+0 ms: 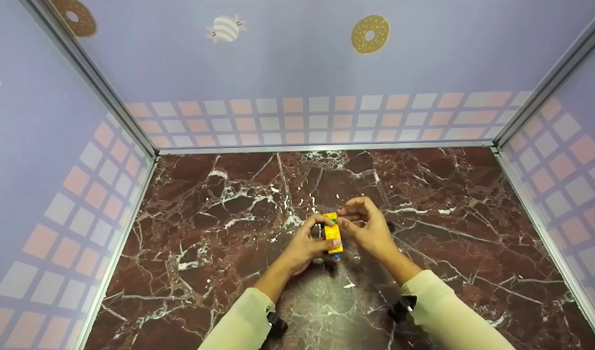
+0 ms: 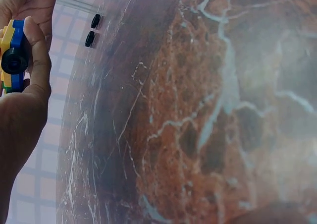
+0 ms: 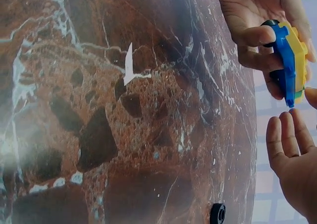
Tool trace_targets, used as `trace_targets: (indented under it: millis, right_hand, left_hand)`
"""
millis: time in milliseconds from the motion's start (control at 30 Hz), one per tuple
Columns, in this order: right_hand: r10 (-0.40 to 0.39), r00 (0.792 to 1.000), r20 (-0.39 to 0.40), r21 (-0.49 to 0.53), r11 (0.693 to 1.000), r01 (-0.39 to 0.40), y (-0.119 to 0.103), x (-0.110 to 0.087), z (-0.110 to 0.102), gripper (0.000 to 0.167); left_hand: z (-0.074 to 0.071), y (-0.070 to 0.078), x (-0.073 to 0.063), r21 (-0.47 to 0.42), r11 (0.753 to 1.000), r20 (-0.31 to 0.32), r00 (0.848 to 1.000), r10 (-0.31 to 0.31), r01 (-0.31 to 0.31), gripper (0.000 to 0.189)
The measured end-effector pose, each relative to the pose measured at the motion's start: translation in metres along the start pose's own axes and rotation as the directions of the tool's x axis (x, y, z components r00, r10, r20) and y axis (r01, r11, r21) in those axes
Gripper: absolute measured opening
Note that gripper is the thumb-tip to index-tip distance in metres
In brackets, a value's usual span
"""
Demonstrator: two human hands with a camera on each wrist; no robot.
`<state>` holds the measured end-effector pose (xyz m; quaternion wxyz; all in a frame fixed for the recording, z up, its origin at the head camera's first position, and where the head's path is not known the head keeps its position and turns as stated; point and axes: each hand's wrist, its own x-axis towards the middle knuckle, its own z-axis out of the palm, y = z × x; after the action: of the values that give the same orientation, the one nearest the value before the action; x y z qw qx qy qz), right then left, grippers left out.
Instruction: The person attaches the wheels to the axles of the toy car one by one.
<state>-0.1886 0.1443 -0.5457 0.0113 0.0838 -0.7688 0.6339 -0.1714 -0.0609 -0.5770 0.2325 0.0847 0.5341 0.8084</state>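
My left hand (image 1: 302, 245) grips a toy car of building bricks (image 1: 332, 235), thumb on its top and fingers around its side. The car has a yellow upper part, a blue base and a small green brick (image 1: 333, 220) near its far end. In the left wrist view a black wheel (image 2: 15, 60) shows on the blue side. My right hand (image 1: 370, 231) is at the car's far right, thumb tip right at the green brick. Its other fingers (image 3: 289, 135) extend loosely beside the car's end in the right wrist view.
Two loose black wheels (image 2: 89, 38) lie on the marbled tabletop (image 1: 219, 218); one wheel (image 3: 218, 213) also shows in the right wrist view. Patterned panels (image 1: 297, 73) with metal edging enclose the table at the back and sides. Black wrist cameras (image 1: 401, 307) sit at both cuffs.
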Motion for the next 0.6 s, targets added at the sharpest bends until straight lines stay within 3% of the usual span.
trace_targets:
  millis: [367,600]
  right_hand:
    - [-0.032,0.999,-0.019,-0.169,0.985,0.028,0.011,0.003,-0.023,0.045]
    - [-0.056,0.998,0.009,-0.392,0.918,0.055,0.024,0.002,-0.043,0.051]
  left_hand:
    - [-0.002,0.003,-0.001,0.039,0.999,-0.014,1.000,-0.008,0.008,0.051]
    - [-0.002,0.002,-0.002,0.030,0.999,-0.023,1.000,0.015,-0.014,0.053]
